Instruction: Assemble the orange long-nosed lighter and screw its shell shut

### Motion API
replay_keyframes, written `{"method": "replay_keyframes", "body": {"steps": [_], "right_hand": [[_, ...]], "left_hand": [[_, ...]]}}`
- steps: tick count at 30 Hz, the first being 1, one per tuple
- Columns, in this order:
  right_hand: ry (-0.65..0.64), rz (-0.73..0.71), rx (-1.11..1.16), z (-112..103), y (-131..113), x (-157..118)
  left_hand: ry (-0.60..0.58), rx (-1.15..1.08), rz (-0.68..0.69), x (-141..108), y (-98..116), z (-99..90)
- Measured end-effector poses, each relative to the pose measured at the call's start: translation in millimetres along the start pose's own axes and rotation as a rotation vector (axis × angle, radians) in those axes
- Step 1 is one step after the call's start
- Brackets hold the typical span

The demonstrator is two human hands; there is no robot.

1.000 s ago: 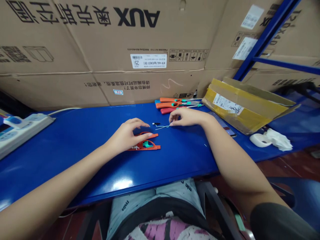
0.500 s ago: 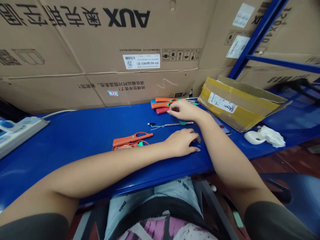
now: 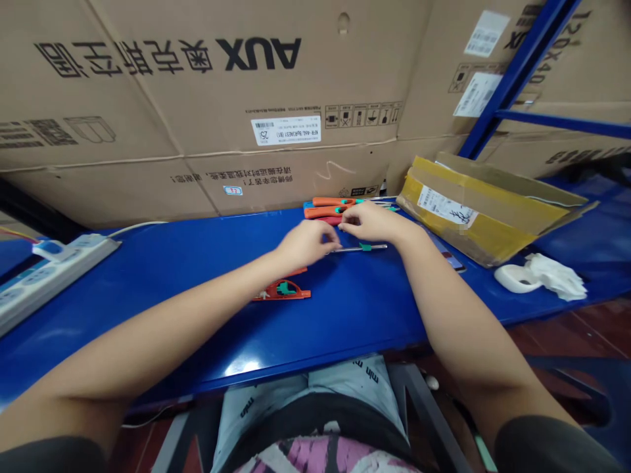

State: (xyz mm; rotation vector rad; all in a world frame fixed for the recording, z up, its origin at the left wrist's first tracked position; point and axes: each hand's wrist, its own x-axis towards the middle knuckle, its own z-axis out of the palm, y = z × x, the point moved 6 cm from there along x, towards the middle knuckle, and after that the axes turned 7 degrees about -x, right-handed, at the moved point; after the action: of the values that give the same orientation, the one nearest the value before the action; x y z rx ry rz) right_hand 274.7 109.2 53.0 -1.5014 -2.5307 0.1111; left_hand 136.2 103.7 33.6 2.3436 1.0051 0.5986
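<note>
My left hand is over the middle of the blue table, fingers curled at the left end of a thin metal rod with a green piece on it. Whatever its fingertips pinch is too small to make out. My right hand is just behind the rod, thumb and finger close together beside the red lighter; anything between them cannot be made out. Orange lighters lie behind the hands. Opened orange casing parts with a green piece inside lie nearer, partly hidden by my left forearm.
A yellow-taped cardboard box stands at the right, with a phone and a white tape roll nearby. A white power strip lies left. Large cartons line the back of the blue table.
My left hand has moved back and left, from the table's front part to the rod's left end. My right hand has barely moved. The view has shifted slightly.
</note>
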Motion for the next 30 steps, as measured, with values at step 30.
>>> {"method": "replay_keyframes", "body": {"steps": [30], "right_hand": [[-0.101,-0.356,0.118,49.3,-92.3,0.1]], "left_hand": [[-0.176,0.005,-0.054,-118.5,-68.3,-50.9]]}}
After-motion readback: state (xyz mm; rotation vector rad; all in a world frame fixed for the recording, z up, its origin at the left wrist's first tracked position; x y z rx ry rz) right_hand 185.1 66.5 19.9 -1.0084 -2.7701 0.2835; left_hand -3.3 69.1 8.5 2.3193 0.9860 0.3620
